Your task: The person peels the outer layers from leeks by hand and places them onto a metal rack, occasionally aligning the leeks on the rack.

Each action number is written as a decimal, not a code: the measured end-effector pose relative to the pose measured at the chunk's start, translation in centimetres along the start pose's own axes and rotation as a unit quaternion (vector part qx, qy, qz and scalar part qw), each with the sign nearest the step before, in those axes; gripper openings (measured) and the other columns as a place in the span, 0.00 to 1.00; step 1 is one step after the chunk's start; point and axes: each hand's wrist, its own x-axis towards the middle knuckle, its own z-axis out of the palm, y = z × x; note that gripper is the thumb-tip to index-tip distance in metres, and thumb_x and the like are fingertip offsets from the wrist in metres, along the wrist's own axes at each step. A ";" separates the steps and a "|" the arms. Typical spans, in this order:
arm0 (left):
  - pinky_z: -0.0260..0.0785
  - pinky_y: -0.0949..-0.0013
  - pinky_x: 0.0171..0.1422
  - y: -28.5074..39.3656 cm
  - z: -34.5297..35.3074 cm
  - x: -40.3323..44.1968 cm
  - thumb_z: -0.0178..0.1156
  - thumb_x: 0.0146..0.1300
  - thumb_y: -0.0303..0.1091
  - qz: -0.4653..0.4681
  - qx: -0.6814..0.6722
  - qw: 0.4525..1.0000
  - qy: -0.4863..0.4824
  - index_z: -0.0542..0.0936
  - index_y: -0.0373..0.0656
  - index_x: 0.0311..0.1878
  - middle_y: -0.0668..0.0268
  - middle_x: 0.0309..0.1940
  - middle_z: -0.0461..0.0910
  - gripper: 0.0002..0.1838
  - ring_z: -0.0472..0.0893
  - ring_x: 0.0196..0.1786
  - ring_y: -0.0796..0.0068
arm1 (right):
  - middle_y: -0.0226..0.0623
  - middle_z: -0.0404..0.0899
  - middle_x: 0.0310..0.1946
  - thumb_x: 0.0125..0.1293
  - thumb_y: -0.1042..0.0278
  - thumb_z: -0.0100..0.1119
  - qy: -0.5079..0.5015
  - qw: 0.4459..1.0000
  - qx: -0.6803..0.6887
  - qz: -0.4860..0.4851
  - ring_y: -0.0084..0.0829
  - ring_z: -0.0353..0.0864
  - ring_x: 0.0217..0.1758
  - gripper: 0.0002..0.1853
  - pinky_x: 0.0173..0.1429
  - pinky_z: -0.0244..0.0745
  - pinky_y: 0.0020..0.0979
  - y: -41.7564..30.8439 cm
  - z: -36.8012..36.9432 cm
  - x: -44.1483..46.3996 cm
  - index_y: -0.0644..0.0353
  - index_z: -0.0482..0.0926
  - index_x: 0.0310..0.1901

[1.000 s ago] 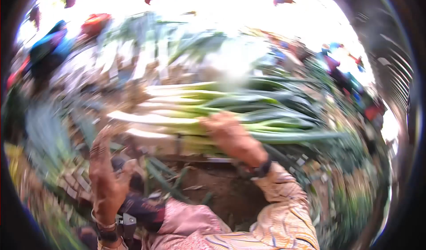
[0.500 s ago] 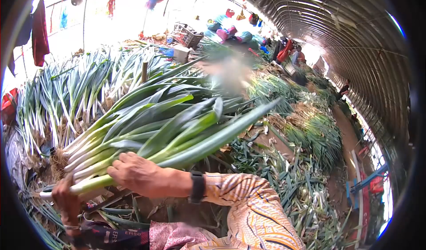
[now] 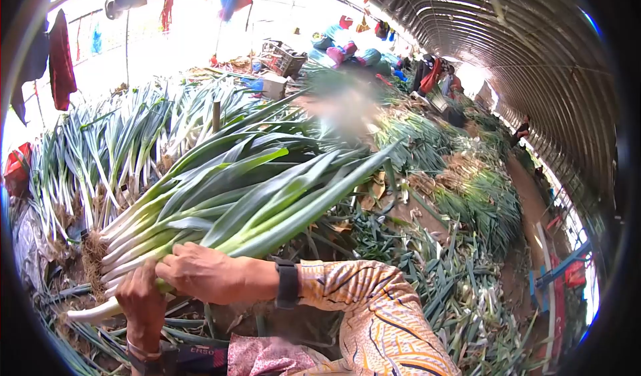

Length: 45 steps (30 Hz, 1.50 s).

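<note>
A long leek lies slantwise in front of me, its white root end to the lower left and its broad green leaves to the upper right. My left hand is closed around its pale stem. Just beside it, my right hand, with a black band on the wrist, grips the same leek where the stem turns green. The two hands touch or nearly touch. Right behind them rests a thick bunch of leeks, white stems and brown roots pointing left. The fingers partly hide the held stem.
More leeks stand in rows at the left. Trimmed leaves litter the ground to the right, beyond which lie further leek piles. A short post rises behind the bunch. A crate and people are farther back.
My left hand has slid rightward along the stem, up to my right hand. More of the leek's white end now shows. Its leaves have swung slightly down and left.
</note>
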 end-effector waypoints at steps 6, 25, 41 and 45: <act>0.63 0.58 0.29 -4.9 -2.5 -5.0 0.58 0.49 0.25 0.060 0.087 0.994 0.029 0.74 0.33 0.49 0.58 0.22 0.73 0.21 0.74 0.24 0.58 | 0.47 0.73 0.31 0.53 0.67 0.62 -0.045 0.990 0.129 0.018 0.49 0.73 0.38 0.15 0.45 0.68 0.44 0.5 -1.8 -3.1 0.64 0.68 0.36; 0.70 0.57 0.56 2.7 -14.3 -6.4 0.57 0.61 0.25 0.230 0.111 0.966 0.030 0.78 0.43 0.50 0.59 0.51 0.78 0.14 0.77 0.54 0.59 | 0.31 0.80 0.31 0.58 0.61 0.61 -0.310 0.832 0.443 0.121 0.20 0.75 0.35 0.15 0.39 0.71 0.26 2.7 -10.1 -3.3 0.63 0.76 0.42; 0.71 0.51 0.46 -6.0 -14.1 -16.4 0.58 0.60 0.27 0.054 0.097 0.994 0.020 0.75 0.41 0.49 0.58 0.37 0.77 0.13 0.77 0.41 0.58 | 0.36 0.80 0.32 0.56 0.60 0.64 -0.222 0.926 0.300 0.062 0.25 0.76 0.37 0.19 0.43 0.70 0.31 4.6 -10.0 -5.7 0.64 0.76 0.44; 0.70 0.50 0.47 -10.3 -13.5 -19.8 0.56 0.62 0.29 -0.026 0.212 0.977 -0.001 0.74 0.42 0.50 0.57 0.39 0.77 0.13 0.77 0.43 0.58 | 0.37 0.80 0.34 0.56 0.61 0.64 -0.229 0.925 0.294 0.072 0.26 0.76 0.38 0.19 0.44 0.70 0.32 5.3 -9.9 -6.1 0.64 0.75 0.44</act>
